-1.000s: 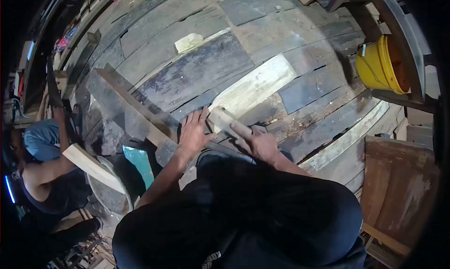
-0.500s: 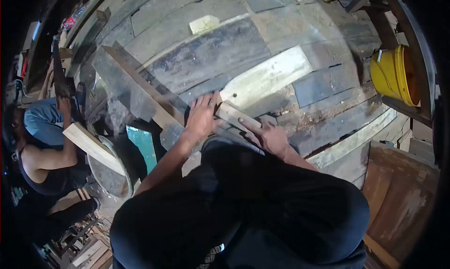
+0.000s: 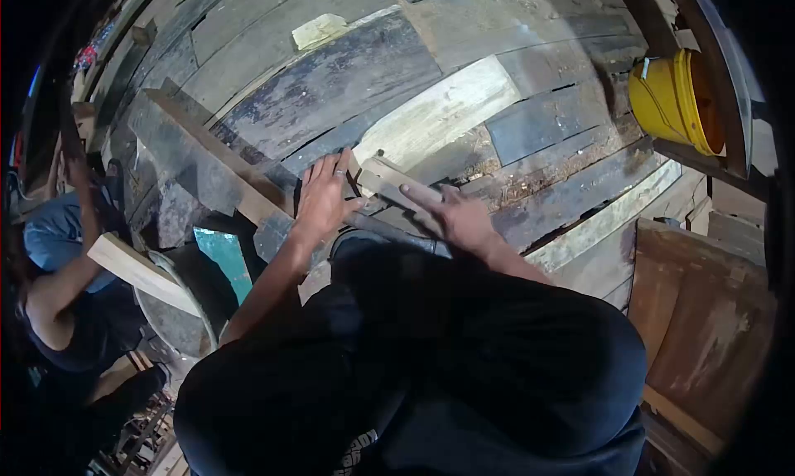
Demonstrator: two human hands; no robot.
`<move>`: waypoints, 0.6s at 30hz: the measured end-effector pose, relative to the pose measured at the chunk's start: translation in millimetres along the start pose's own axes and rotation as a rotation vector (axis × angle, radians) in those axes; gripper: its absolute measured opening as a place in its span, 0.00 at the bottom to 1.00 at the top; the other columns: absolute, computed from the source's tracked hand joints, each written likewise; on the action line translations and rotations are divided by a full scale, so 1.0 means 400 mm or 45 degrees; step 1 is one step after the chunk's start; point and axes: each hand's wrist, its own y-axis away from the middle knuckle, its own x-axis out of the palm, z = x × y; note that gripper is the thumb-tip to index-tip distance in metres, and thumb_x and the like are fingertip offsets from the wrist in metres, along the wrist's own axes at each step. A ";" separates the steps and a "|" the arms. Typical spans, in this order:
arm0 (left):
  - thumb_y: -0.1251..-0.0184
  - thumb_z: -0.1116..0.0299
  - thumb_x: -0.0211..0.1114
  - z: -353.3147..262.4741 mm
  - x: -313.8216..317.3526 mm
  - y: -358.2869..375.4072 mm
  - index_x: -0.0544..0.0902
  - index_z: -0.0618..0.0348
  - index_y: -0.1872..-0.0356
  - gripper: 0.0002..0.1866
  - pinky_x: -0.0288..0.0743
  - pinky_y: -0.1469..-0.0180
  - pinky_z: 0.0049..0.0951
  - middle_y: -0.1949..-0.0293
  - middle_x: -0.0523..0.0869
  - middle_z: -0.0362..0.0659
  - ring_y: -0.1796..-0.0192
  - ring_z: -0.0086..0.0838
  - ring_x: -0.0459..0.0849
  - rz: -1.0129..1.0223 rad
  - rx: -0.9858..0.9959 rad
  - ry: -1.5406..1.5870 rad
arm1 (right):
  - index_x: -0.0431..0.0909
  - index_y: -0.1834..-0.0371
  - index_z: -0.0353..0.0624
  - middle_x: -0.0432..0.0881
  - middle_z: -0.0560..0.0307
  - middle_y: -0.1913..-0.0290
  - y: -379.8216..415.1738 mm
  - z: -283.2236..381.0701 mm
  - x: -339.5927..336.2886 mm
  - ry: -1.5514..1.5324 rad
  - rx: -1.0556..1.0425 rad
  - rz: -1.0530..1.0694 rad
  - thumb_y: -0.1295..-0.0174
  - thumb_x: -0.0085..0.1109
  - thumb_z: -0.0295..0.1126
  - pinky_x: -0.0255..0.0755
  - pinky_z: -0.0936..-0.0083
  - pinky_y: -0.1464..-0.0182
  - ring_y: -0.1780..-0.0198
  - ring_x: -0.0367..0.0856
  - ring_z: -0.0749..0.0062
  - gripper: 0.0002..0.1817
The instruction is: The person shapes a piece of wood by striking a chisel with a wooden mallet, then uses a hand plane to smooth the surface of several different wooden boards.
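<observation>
A pale flat board (image 3: pixel 447 111) lies slantwise on the worn plank floor (image 3: pixel 331 86). My left hand (image 3: pixel 324 201) rests by its near left end, fingers spread, with a ring on one finger. Across that near end sits a small wooden block (image 3: pixel 396 180). My right hand (image 3: pixel 464 219) is wrapped round the block, its index finger stretched along the top. The underside of the block is hidden. A dark bar lies below both hands, close to my knees.
At left a co-worker (image 3: pixel 58 302) sits beside a round tub (image 3: pixel 174 323) with a pale plank (image 3: pixel 141 270) across it. A long beam (image 3: pixel 195 157) stands left of my hands. A yellow bucket (image 3: pixel 667 99) and brown panel (image 3: pixel 704 310) are at right.
The view has shifted, so most things appear further left. My hands stay close to the board's near end, the right one still on the block. The co-worker's arm has moved slightly.
</observation>
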 end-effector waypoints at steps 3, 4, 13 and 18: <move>0.48 0.58 0.85 0.003 0.004 0.002 0.65 0.64 0.18 0.56 0.66 0.28 0.48 0.34 0.77 0.53 0.28 0.48 0.73 -0.017 0.019 0.013 | 0.68 0.18 0.75 0.84 0.38 0.58 -0.017 -0.163 -0.025 -0.016 0.335 -0.395 0.22 0.55 0.57 0.84 0.47 0.62 0.65 0.89 0.40 0.30; 0.48 0.58 0.85 0.000 0.000 0.000 0.65 0.65 0.18 0.56 0.66 0.28 0.48 0.34 0.77 0.53 0.28 0.48 0.73 0.014 -0.010 -0.002 | 0.66 0.16 0.71 0.86 0.34 0.61 -0.030 -0.194 -0.083 -0.052 0.529 -0.520 0.22 0.54 0.56 0.83 0.44 0.61 0.66 0.88 0.35 0.32; 0.48 0.55 0.86 0.001 0.004 0.003 0.61 0.66 0.17 0.59 0.65 0.26 0.49 0.32 0.76 0.56 0.27 0.51 0.72 0.009 0.020 0.005 | 0.67 0.18 0.78 0.83 0.35 0.50 -0.001 0.016 0.038 -0.130 0.128 -0.248 0.23 0.54 0.59 0.85 0.49 0.60 0.63 0.88 0.37 0.31; 0.48 0.55 0.86 0.007 0.008 0.008 0.62 0.65 0.17 0.59 0.66 0.26 0.49 0.32 0.77 0.56 0.27 0.51 0.72 0.009 0.018 -0.032 | 0.67 0.17 0.69 0.87 0.34 0.53 0.000 -0.147 -0.081 -0.042 0.489 -0.359 0.23 0.57 0.56 0.83 0.44 0.58 0.63 0.88 0.33 0.33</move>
